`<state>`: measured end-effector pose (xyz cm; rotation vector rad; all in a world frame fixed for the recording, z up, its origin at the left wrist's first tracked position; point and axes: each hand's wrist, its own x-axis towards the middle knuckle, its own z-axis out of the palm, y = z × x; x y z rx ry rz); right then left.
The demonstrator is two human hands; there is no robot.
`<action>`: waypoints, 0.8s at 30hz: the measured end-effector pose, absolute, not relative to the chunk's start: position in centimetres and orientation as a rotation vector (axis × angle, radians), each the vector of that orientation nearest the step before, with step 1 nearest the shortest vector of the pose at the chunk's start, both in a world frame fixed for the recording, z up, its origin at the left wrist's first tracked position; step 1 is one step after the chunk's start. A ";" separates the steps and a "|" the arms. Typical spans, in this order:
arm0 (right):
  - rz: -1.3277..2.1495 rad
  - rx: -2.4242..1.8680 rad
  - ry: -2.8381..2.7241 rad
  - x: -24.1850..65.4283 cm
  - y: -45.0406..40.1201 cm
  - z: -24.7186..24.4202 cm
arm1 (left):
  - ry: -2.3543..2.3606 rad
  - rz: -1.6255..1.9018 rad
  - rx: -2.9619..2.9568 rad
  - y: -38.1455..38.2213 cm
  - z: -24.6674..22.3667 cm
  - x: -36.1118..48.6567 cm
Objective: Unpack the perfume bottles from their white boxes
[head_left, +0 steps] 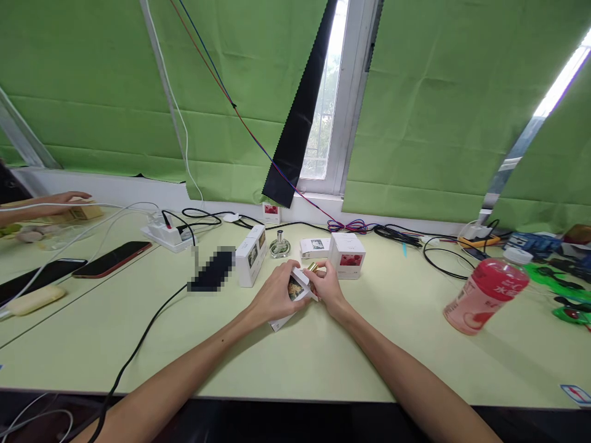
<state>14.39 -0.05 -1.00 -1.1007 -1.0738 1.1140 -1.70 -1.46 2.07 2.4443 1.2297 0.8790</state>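
Note:
Near the middle of the table, my left hand (276, 291) is wrapped round a small white box (282, 321) that lies tilted, its open end toward my right hand. My right hand (329, 284) pinches a small item with a gold top (313, 267) at that open end; its lower part is hidden by fingers and flaps. Just behind stand a clear glass bottle (279, 247) and an upright white box (250, 257). A white box with a red picture (348, 257) is right behind my right hand, and a flat white box (315, 248) lies beside it.
A pink drink bottle (484, 295) stands at the right. Phones (113, 259), a power strip (168, 235) and cables are at the left, with another person's hand (67, 200) by a yellowish box. A small white box (271, 213) stands against the wall.

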 end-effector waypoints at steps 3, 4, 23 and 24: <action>1.133 -1.106 -1.069 14.4 0.0 -1.0 | 1.208 0.873 2.448 -1.5 2.2 -1.7; 1.139 -1.110 -1.071 14.3 0.1 -1.1 | 1.202 0.870 2.450 -1.5 2.2 -1.7; 1.140 -1.158 -1.047 14.0 -0.2 -0.9 | 1.129 0.899 2.465 -1.5 2.0 -1.7; 1.134 -1.158 -1.048 14.0 -0.2 -0.9 | 1.126 0.905 2.463 -1.5 2.0 -1.7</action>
